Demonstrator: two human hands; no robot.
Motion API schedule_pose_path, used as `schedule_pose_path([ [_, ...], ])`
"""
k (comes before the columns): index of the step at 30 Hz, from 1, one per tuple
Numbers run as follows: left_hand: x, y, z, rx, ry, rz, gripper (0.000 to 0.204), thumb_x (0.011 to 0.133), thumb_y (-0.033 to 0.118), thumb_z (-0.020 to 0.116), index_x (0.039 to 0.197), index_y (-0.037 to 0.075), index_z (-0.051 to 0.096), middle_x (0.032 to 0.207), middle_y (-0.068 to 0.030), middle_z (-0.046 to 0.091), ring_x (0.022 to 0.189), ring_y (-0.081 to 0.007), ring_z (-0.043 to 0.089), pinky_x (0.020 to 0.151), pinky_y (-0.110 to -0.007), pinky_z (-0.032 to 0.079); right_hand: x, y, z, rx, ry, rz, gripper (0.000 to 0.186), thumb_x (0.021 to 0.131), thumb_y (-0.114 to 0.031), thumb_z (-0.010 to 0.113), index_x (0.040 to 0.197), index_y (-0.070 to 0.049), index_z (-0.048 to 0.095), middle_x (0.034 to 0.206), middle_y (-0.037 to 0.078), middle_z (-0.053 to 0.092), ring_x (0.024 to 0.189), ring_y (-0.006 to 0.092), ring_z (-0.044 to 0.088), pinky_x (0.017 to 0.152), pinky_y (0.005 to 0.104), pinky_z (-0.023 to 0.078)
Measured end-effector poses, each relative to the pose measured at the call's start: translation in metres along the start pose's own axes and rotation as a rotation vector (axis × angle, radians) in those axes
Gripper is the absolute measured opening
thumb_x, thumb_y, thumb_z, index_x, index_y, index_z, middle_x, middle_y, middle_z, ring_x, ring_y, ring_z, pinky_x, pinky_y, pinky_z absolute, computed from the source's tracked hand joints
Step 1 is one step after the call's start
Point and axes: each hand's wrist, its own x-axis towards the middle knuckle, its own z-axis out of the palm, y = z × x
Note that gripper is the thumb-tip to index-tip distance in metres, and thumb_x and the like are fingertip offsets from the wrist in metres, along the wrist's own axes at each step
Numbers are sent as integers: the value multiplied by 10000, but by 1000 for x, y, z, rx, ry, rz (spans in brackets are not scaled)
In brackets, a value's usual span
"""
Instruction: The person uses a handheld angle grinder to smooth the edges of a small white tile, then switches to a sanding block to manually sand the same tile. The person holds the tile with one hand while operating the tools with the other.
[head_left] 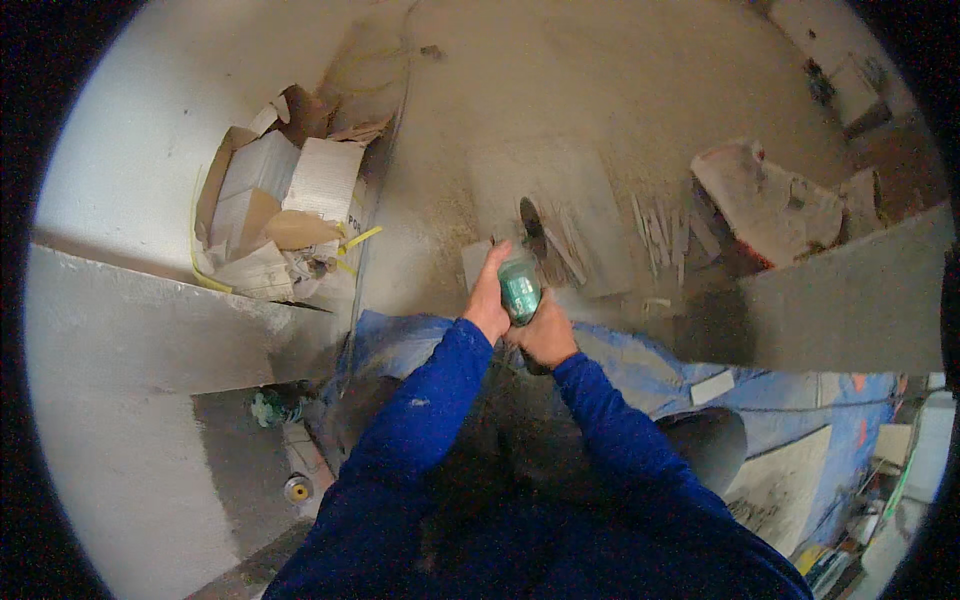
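Both hands are closed on a green angle grinder (520,294), held out over the floor in front of my body. My left hand (487,298) grips its left side toward the front, thumb pointing forward. My right hand (549,332) is wrapped round the body further back. A dark round disc (531,217) shows beyond the tool, over a pale flat slab (580,180) on the dusty floor. I cannot tell whether the disc touches the slab. Several narrow cut strips (568,243) lie right beside the disc.
At left stands a torn cardboard box (262,190) with stacked tiles and yellow strapping. More strips (662,232) and a crumpled dusty sack (770,205) lie at right. Grey low walls (150,310) flank both sides. Blue sheeting (640,360) spreads around my legs; a cable (405,80) runs along the floor.
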Motion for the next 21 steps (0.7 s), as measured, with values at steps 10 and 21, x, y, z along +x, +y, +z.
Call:
schedule_pose_path([
  [10, 4, -52, 48, 51, -139, -13, 405, 932, 415, 698, 1166, 86, 653, 1026, -72, 716, 933, -237, 693, 869, -398, 567, 5, 44, -47, 148, 98, -64, 1151, 561, -373, 937, 1486, 15, 372, 1308, 275, 628, 1176, 416, 641, 984, 460, 516],
  [21, 18, -6, -67, 1360, 532, 520, 906, 823, 725, 652, 1188, -104, 669, 1149, -277, 702, 1085, -402, 665, 982, -440, 497, 8, 51, -35, 344, 147, 86, 750, 600, -270, 868, 1215, 50, 582, 1097, 203, 715, 998, 333, 698, 902, 407, 542],
])
